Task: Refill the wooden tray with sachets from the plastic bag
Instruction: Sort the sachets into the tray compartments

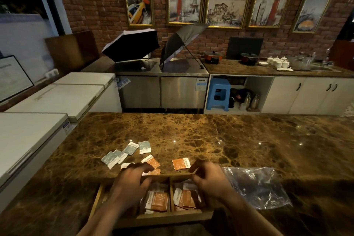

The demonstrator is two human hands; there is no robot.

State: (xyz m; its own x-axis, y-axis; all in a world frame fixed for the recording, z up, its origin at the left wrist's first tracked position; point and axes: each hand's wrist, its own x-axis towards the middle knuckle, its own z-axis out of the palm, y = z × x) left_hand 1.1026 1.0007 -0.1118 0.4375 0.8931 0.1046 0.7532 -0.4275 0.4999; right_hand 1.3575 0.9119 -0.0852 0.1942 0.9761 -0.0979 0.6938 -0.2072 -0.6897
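The wooden tray (170, 215) lies at the near edge of the marble counter, divided into compartments. Orange and white sachets (158, 200) fill its middle compartment and more (188, 197) fill the right one. My left hand (130, 184) covers the left part, fingers over the far wall and thumb inside. My right hand (209, 180) pinches the same far wall further right. Loose grey-green sachets (115, 157) and orange sachets (181, 164) lie on the counter just beyond the tray. The clear plastic bag (256, 186) lies flat to the right.
White chest freezers (28, 140) stand along the left of the counter. Across the aisle are a steel counter with two open umbrellas (134, 44), a blue stool (218, 94), and white cabinets under a worktop with pots and cups.
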